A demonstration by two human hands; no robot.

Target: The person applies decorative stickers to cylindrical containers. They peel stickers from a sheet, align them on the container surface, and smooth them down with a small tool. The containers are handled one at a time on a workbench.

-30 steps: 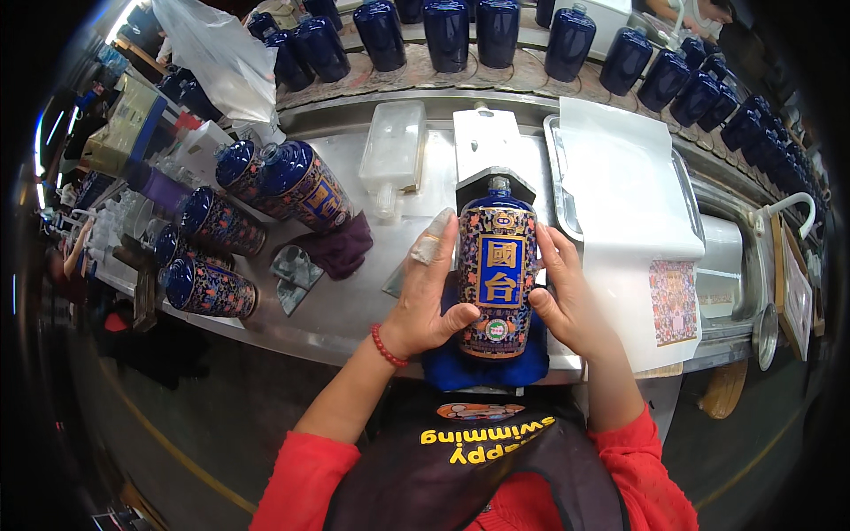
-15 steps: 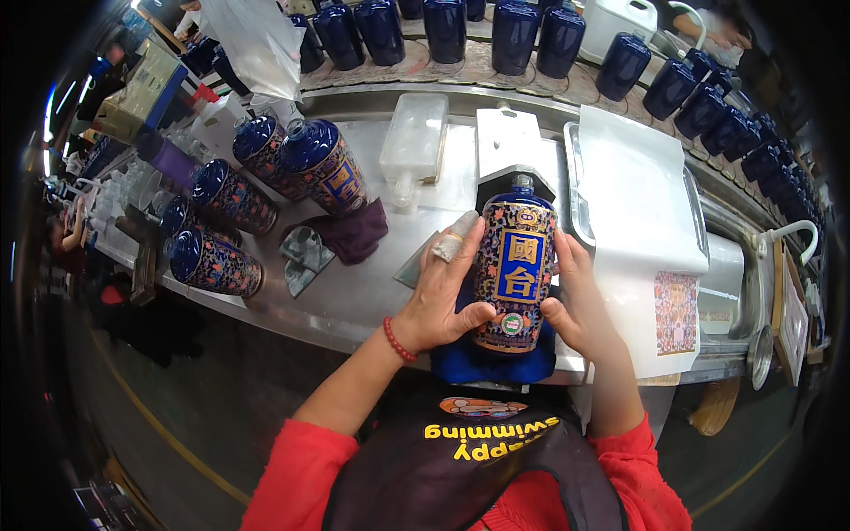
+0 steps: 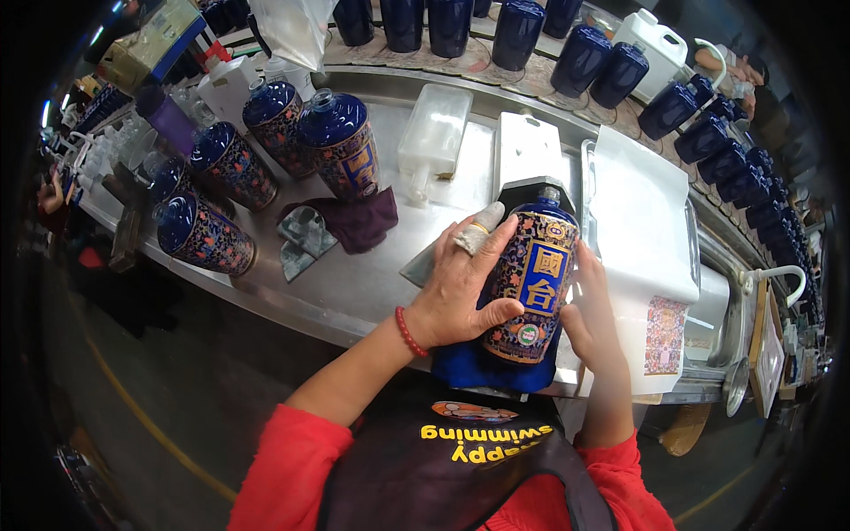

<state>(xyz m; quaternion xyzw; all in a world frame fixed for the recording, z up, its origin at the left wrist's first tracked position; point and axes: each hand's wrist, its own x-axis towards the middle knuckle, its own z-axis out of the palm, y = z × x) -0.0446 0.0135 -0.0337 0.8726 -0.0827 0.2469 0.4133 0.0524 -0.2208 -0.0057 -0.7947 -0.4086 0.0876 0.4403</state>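
A dark blue bottle with a colourful floral wrap lies between my hands, its neck pointing away from me. My left hand presses along its left side, thumb across the lower front; a light wrap covers one finger. On the bottle's right side rests my right hand, slightly blurred, its thumb near the lower edge. Under the bottle's base is a blue cloth. Beyond the neck stands a white block-like fixture. A flat scraper-like plate shows partly beside my left hand.
Several decorated bottles stand at left, near a purple cloth and greyish plates. A clear bottle-shaped block lies behind. At right are white sheets and a patterned label. Plain blue bottles line the far conveyor.
The bottle between my hands has shifted slightly right and tilted a little, with both hands staying on it. The whole view has also turned somewhat.
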